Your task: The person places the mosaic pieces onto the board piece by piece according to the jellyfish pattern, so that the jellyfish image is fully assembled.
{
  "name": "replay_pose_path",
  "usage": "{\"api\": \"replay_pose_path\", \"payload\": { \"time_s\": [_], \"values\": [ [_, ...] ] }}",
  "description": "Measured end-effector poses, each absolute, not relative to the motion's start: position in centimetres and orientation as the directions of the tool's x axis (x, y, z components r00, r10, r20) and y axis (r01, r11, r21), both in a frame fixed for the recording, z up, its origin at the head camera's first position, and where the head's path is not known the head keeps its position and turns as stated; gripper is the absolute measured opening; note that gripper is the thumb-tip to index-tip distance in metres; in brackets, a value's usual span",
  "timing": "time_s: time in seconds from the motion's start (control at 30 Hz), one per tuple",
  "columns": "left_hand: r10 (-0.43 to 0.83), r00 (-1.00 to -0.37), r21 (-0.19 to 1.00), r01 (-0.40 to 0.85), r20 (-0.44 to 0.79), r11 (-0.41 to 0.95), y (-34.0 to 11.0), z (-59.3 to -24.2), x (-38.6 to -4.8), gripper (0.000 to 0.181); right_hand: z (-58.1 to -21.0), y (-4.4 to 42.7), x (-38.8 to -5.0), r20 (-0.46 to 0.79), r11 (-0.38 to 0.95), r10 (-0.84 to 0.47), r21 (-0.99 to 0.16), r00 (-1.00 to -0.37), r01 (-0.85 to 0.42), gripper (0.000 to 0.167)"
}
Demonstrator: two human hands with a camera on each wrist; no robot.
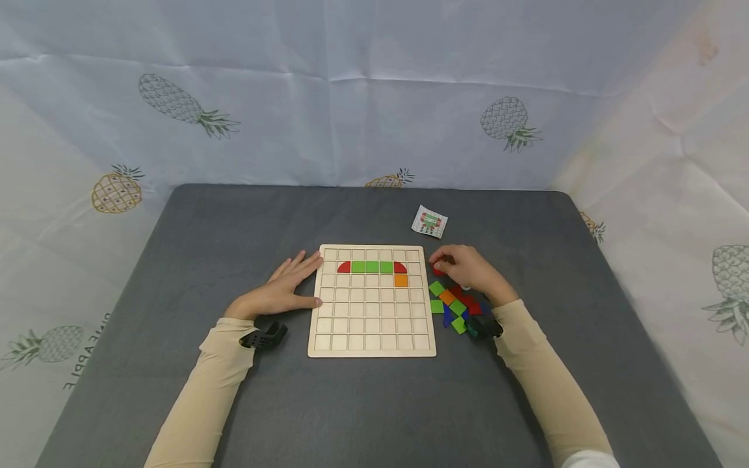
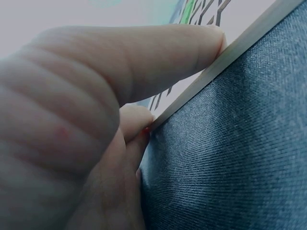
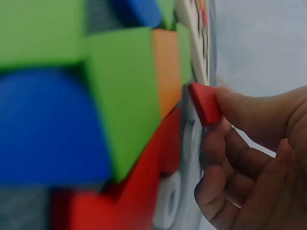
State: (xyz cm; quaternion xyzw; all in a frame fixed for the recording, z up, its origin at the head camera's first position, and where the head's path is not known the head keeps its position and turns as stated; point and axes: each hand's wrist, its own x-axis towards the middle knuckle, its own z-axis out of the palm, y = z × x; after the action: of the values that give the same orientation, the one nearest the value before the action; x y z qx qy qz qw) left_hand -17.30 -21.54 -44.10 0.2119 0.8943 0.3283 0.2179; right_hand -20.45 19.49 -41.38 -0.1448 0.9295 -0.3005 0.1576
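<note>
A pale wooden grid board (image 1: 357, 325) lies on the dark table. Near its top, a row of pieces runs from a red quarter-round piece (image 1: 344, 267) through green squares (image 1: 372, 267) to another red quarter-round, with an orange square (image 1: 400, 280) below the right end. My left hand (image 1: 281, 289) lies with spread, straight fingers at the board's left edge; in the left wrist view its thumb (image 2: 192, 48) touches the rim. Beside the board's right edge, my right hand (image 1: 468, 268) pinches a red block (image 3: 206, 103) between thumb and fingers.
Loose green, orange, blue and red blocks (image 1: 458, 307) are heaped right of the board, under my right wrist. A white ring-shaped piece (image 3: 168, 201) lies among them. A small picture card (image 1: 430, 221) rests behind the board. Pineapple-print cloth (image 1: 328, 130) hangs behind the table (image 1: 351, 409).
</note>
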Motion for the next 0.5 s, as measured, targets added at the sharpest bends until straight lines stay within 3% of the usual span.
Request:
{"api": "replay_pose_path", "payload": {
  "time_s": [0.27, 0.5],
  "values": [
    [0.519, -0.816, 0.683, 0.230, -0.252, 0.694, -21.6, -44.2, -17.3, 0.097, -41.5, 20.3, -19.6, -0.209, 0.808, -0.351, -0.561, -0.913, -0.182, 0.011],
    [0.521, -0.815, 0.681, 0.234, -0.252, 0.694, -21.5, -44.1, -17.3, 0.097, -40.5, 21.1, -17.4, -0.257, 0.844, -0.419, -0.464, -0.871, -0.269, 0.018]
  ]
}}
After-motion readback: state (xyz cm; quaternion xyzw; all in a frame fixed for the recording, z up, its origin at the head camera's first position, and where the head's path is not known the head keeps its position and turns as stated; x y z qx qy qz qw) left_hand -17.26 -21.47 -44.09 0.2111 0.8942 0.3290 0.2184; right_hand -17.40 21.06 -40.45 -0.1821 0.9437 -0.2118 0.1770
